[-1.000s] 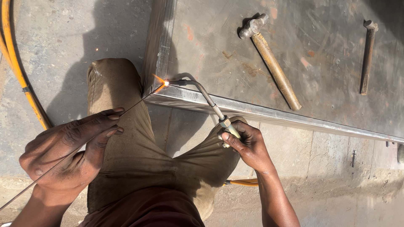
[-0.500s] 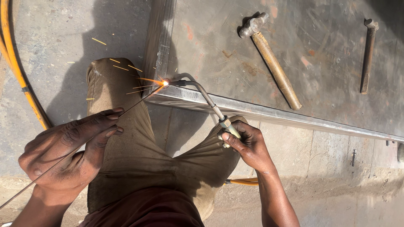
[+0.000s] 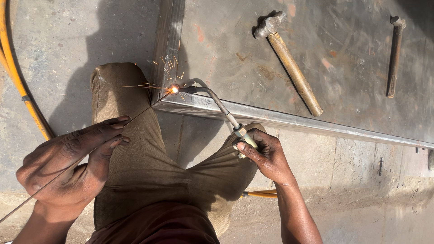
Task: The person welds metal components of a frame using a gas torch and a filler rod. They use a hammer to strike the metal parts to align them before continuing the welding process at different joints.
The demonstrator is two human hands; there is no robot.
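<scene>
My left hand (image 3: 70, 160) pinches a thin metal filler rod (image 3: 142, 110) that runs up to a glowing spot (image 3: 173, 90) at the corner of a steel frame (image 3: 289, 119). My right hand (image 3: 264, 153) grips the handle of a gas torch (image 3: 217, 101) whose curved neck points its tip at the same corner. Orange sparks fly up and left from the flame. Both hands sit above my bent knees in khaki trousers (image 3: 149, 162).
A hammer with a wooden handle (image 3: 289, 61) lies on the metal sheet behind the frame. A rusty metal tool (image 3: 394, 56) lies at the far right. Yellow hose (image 3: 16, 72) curves along the left edge; another piece (image 3: 262, 194) shows under my right wrist.
The spray of sparks has shifted from the left toward up and over the frame. Both hands, rod and torch stay almost where they were.
</scene>
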